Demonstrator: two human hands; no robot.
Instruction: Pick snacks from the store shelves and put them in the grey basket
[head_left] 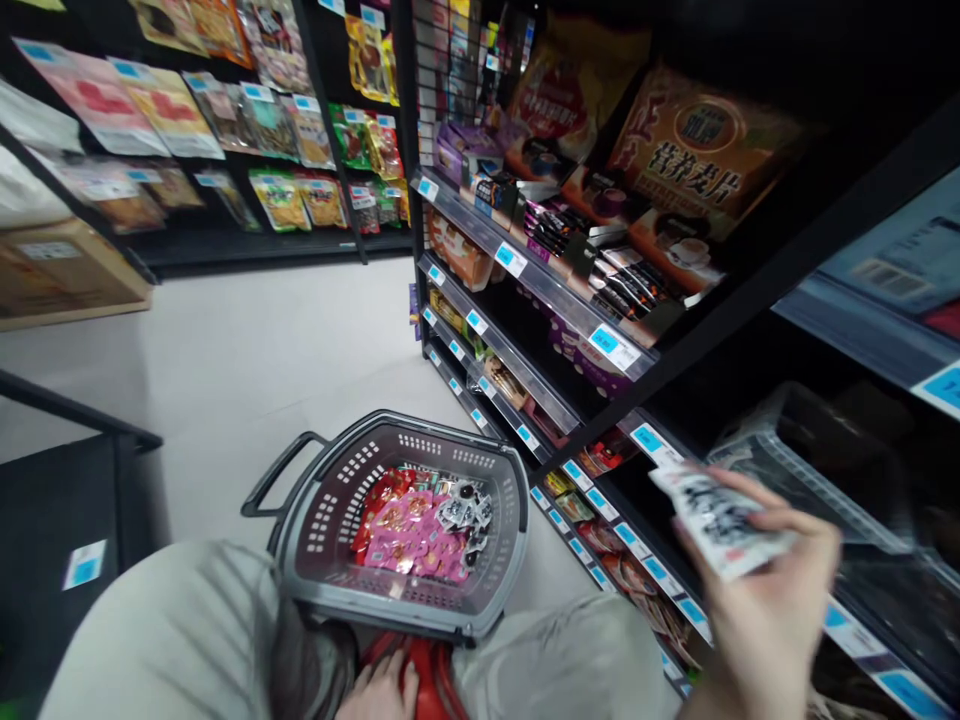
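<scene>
My right hand [780, 570] is closed around a small white packet [724, 520] with black lettering, near the shelves on the right. Low between my knees, my left hand [379, 690] lies with its fingers stretched over a glossy red thing [431, 680] whose kind I cannot make out. A grey shopping basket [319, 575] with its handle to the left stands on the floor in front of me. Inside are pink packets [412, 535], red packets [379, 510] and white-and-black packets [465, 510].
Shelving with blue price tags [510, 258] runs along the right, with cereal bags [697, 150] up high. A clear plastic bin [817, 470] sits on a shelf by my right hand. Hanging snack bags [277, 200] and a cardboard box [67, 270] are at the back left.
</scene>
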